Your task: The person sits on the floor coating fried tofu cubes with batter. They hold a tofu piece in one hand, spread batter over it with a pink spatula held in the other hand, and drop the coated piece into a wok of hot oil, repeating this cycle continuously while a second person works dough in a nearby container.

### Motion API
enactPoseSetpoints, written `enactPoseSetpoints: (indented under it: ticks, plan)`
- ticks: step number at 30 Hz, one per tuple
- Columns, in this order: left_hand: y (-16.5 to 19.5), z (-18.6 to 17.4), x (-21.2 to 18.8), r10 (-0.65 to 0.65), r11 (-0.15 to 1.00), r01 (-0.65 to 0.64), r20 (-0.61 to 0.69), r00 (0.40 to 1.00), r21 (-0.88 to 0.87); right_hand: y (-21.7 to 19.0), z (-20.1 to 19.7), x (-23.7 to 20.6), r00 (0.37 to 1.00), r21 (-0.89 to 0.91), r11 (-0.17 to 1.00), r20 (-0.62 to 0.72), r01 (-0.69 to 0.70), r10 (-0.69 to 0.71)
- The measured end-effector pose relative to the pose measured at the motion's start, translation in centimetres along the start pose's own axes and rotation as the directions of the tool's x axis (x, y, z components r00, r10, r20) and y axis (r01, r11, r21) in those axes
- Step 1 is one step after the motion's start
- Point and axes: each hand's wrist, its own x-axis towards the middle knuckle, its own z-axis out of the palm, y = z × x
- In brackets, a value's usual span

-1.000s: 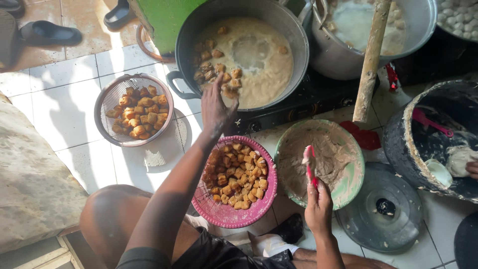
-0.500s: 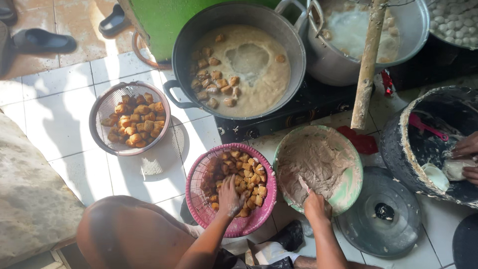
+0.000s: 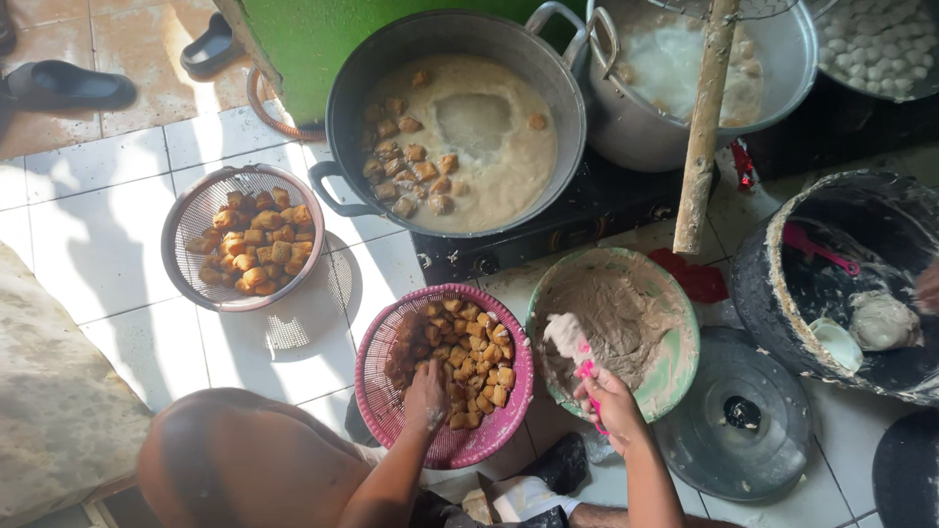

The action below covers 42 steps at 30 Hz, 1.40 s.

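Right grip (image 3: 608,396) clasps pink spoon (image 3: 587,376); left (image 3: 426,391) open; white tile floor (image 3: 98,244).

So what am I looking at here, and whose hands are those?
There is no machine here. A person wears a camera on the head, so you look straight down at their own two hands and knee. The left hand reaches into a pink basket of brown fried pieces. The right hand holds a pink spoon over a green bowl of grey paste. All this sits on a white tiled floor. Close by are a grey basket with more fried pieces, a big dark pot of pale broth on a stove, a flat lid and a black bucket.
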Motion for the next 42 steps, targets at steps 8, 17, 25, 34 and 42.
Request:
enactPoseSetpoints:
  ticks: [8,17,25,34,42]
  plan:
    - [7.7,0.6,0.1,0.146,0.814,-0.08,0.068,0.987,-0.576,-1.1,2.1,-4.4,0.983,0.402,0.907,0.075,0.122,-0.166]
    - [10.4,0.0,-4.7,0.464,0.391,0.116,0.305,0.832,-0.913,-2.0,6.7,-7.2,0.945,0.286,0.904,-0.019,0.317,-0.326]
    - [10.0,-0.5,-3.7,0.442,0.219,0.278,0.349,0.826,-0.935,-1.5,7.0,-6.8,0.959,0.451,0.867,0.07,0.214,-0.273]
    - [10.8,-1.9,-4.6,0.348,0.271,0.304,0.388,0.853,-0.913,0.8,7.1,-5.8,0.958,0.44,0.875,0.097,0.203,-0.271]
    - [11.0,-2.5,-3.9,0.254,0.47,0.18,0.327,0.91,-0.864,0.6,8.5,-5.5,0.927,0.42,0.856,0.08,0.301,-0.366]
